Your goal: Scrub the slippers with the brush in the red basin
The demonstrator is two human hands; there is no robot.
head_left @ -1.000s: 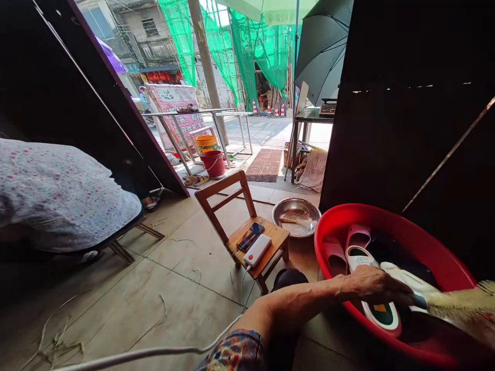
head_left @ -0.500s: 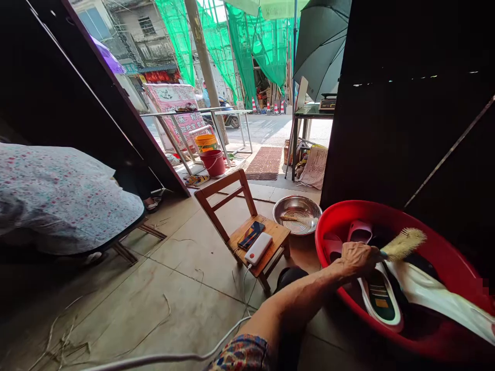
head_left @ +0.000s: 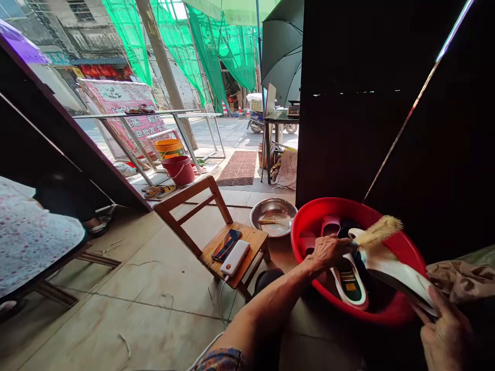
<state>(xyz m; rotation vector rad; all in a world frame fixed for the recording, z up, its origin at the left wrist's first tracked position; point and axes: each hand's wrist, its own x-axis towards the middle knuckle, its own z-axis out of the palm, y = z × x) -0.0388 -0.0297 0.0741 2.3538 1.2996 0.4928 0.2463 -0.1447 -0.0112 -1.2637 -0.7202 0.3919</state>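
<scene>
A red plastic basin stands on the floor at the right, with pink slippers and a white-and-green shoe in it. My left hand is closed round the handle of a straw-coloured scrub brush, whose bristles rest against a white shoe. That white shoe is held tilted over the basin by its heel end in my right hand, at the lower right corner.
A small wooden chair left of the basin carries a phone and a white power bank with a cable. A steel bowl sits behind it. A person in a floral garment is at the left. Buckets stand by the doorway.
The view has swung right, bringing my right hand and the shoe's heel into sight. My left hand has drawn the brush back up along the white shoe, toward its toe.
</scene>
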